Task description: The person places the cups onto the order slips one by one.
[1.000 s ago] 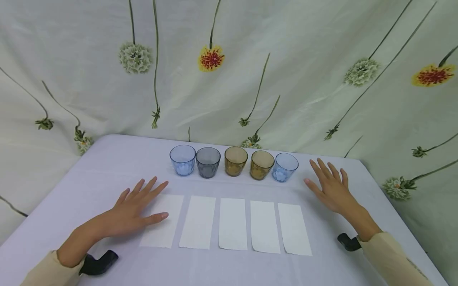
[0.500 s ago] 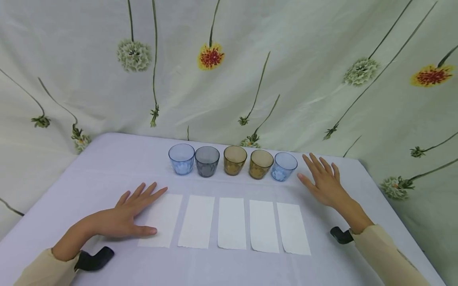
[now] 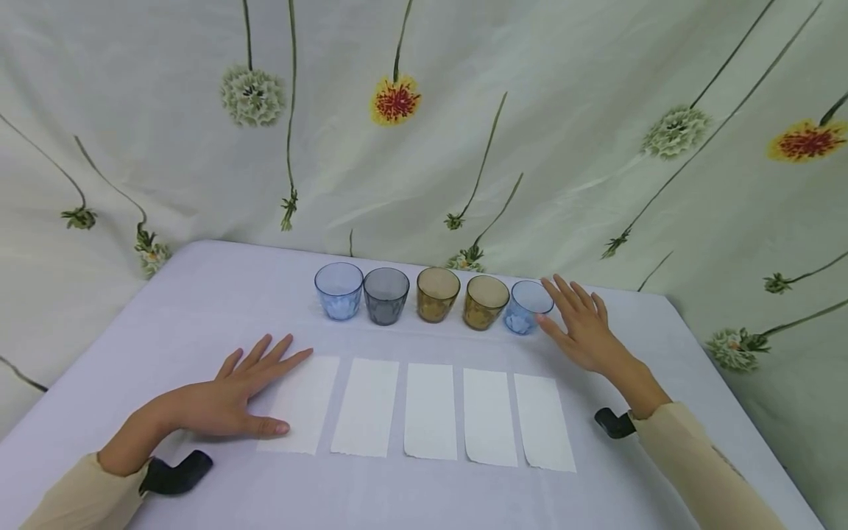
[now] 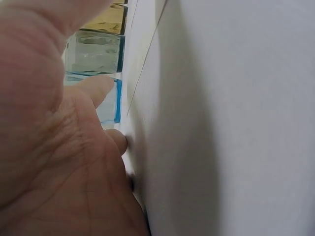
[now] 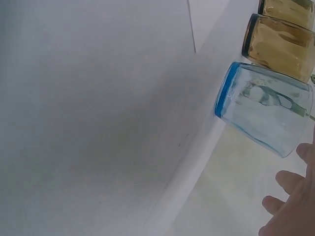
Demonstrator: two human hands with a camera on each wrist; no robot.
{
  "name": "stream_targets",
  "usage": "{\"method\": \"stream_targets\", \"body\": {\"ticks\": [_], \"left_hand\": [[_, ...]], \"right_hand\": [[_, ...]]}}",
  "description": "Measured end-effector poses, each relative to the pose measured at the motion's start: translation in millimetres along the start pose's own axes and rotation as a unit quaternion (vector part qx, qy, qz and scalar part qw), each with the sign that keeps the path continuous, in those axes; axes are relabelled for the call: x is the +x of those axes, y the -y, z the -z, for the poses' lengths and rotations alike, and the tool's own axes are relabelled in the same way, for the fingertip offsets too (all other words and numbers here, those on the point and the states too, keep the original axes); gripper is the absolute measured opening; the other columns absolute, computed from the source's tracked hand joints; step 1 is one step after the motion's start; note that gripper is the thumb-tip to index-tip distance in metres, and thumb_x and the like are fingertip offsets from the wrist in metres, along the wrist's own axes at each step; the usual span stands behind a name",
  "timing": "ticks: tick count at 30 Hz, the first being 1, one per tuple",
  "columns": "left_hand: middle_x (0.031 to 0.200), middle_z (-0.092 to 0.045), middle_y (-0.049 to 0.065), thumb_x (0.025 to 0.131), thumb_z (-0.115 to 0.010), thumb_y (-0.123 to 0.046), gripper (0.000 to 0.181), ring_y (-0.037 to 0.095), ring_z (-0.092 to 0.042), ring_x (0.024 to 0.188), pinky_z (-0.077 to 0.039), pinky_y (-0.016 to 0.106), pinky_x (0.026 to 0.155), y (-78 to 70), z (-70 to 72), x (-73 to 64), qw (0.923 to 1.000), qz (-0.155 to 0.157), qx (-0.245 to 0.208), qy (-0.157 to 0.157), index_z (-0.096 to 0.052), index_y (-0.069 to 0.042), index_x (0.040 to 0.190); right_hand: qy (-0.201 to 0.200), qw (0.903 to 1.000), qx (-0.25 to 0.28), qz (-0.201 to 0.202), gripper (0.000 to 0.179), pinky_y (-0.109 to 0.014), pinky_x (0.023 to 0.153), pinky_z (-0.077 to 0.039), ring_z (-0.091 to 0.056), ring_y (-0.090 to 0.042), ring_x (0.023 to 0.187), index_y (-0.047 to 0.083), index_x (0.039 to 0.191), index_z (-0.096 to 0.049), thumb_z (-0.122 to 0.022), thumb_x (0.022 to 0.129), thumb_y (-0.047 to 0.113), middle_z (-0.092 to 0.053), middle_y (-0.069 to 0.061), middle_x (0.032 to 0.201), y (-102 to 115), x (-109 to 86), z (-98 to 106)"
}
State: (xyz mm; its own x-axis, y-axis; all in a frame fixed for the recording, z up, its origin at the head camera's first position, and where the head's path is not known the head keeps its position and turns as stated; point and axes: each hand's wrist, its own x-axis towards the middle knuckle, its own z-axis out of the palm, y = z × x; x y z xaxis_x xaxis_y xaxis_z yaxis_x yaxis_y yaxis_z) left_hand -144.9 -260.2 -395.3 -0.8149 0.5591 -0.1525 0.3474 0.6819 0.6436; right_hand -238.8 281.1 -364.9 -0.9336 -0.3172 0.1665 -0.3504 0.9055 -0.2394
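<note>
Several tumblers stand upright in a row at the back of the table. From the left come a light blue tumbler, a grey tumbler, two amber tumblers and another blue tumbler. My right hand, fingers extended, is right beside this last blue tumbler; thumb and index overlap its right edge in the head view. In the right wrist view the fingertips lie near the rim of the blue tumbler. My left hand holds nothing, fingers spread low over the table, thumb over the leftmost white paper strip.
Several white paper strips lie side by side in front of the tumblers. A flower-printed cloth hangs behind the table. Black curved pieces stick out at both sleeve cuffs.
My right hand has moved left, from beside the right-hand blue tumbler to its edge. My left hand has lowered slightly, its thumb drawing back. The tumblers and strips have stayed in place.
</note>
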Motion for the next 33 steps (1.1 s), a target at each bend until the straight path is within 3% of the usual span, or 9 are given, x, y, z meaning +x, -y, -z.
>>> {"method": "stream_targets", "body": {"ticks": [12, 23, 29, 33], "left_hand": [[0.167, 0.005, 0.025, 0.083, -0.075, -0.051, 0.096, 0.054, 0.019, 0.148, 0.021, 0.073, 0.108, -0.8, 0.1, 2.0, 1.0000, 0.003, -0.001, 0.004, -0.021, -0.031, 0.160], [0.166, 0.005, 0.026, 0.082, -0.076, -0.051, 0.096, 0.054, 0.019, 0.147, 0.021, 0.072, 0.108, 0.3, 0.8, -1.1, 1.0000, -0.003, 0.000, 0.001, -0.023, -0.032, 0.159], [0.166, 0.005, 0.025, 0.082, -0.077, -0.051, 0.096, 0.054, 0.019, 0.147, 0.020, 0.073, 0.108, 0.8, 0.1, -1.6, 1.0000, -0.010, -0.001, 0.001, -0.023, -0.032, 0.159], [0.167, 0.006, 0.025, 0.082, -0.077, -0.050, 0.096, 0.053, 0.020, 0.148, 0.021, 0.072, 0.109, 2.5, -0.9, -2.6, 0.9999, -0.011, -0.006, -0.001, -0.023, -0.033, 0.159]], "right_hand": [[-0.011, 0.9973, 0.057, 0.045, 0.068, -0.070, 0.116, -0.006, -0.008, -0.046, 0.152, 0.016, 0.161, -0.022, -0.051, 0.104, 0.039, -0.015, -0.020, 0.166, -2, 12.8, -6], [0.013, 0.9862, 0.158, 0.046, 0.069, -0.076, 0.110, -0.021, -0.012, -0.042, 0.152, 0.022, 0.161, -0.021, -0.056, 0.103, 0.036, -0.012, -0.014, 0.168, 0, 23.6, -13], [0.021, 0.9794, 0.193, 0.057, 0.068, -0.064, 0.110, -0.036, -0.023, -0.039, 0.150, 0.023, 0.161, -0.021, -0.057, 0.103, 0.033, -0.016, -0.013, 0.167, 0, 24.4, -15], [0.033, 0.9735, 0.220, 0.053, 0.069, -0.062, 0.110, -0.038, -0.025, -0.039, 0.150, 0.021, 0.161, -0.021, -0.057, 0.103, 0.032, -0.018, -0.011, 0.166, 0, 25.3, -15]]}}
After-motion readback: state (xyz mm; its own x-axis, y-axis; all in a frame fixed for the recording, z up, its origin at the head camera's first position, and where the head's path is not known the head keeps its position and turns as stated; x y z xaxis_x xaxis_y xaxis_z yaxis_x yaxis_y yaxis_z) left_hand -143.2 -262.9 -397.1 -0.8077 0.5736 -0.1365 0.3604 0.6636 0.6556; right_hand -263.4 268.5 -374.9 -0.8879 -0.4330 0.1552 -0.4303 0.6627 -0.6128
